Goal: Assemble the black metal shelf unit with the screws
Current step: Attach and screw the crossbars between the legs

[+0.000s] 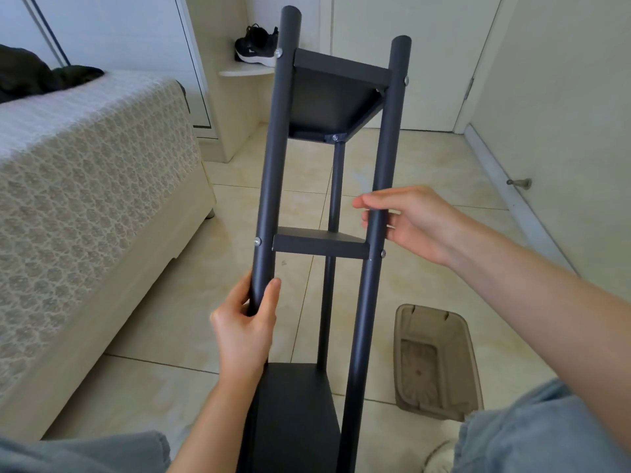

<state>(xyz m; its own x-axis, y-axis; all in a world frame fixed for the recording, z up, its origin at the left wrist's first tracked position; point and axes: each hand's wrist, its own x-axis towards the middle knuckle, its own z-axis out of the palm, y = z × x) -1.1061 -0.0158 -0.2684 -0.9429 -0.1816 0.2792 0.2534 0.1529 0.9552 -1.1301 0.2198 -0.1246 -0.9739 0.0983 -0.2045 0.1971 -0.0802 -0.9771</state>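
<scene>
Over a pale tiled floor with thin dark grout lines, the shelf unit leans away from the person, its near end low between two knees in blue denim. It has three dark round posts and three flat shelves. Silver screws show where the shelves meet the posts.

The left hand grips the left post below the middle shelf, thumb on one side and fingers wrapped round the other. The right hand is at the right post just above that shelf. Its fingers reach past behind the post, fairly straight and not closed round it. Whether they touch the post cannot be told.

On the left stands a bed under a white patterned cover, with dark cloth heaped on it. Beyond it a small corner ledge carries a black shoe with a white sole; a white mark on its side is too small to read. A cream door fills the far wall, and a metal stopper juts from the right wall near the skirting. A murky translucent tub sits on the tiles right of the unit.
</scene>
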